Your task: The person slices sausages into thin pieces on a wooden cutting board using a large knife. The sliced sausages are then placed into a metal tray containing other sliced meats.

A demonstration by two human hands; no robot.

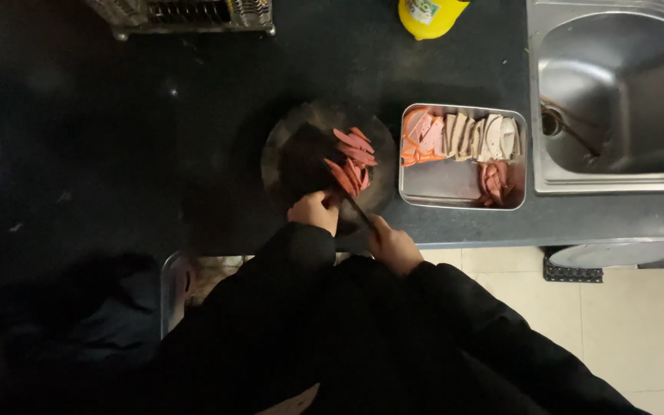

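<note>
Knife blade [360, 211] barely discernible

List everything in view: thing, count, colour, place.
Chopping board: one, dark, round, counter centre.
Sausage slices: several, pink-red, on the board.
Knife: one, dark, at the slices.
Metal tray: one, silver, right of the board, holding pink, orange and pale sliced food.
Sink: one, steel, far right.
Yellow bottle: one, top edge.
Wire rack: one, top left.
Counter: one, black.
Left hand: fingers on the slices.
Right hand: grips the knife.
</note>
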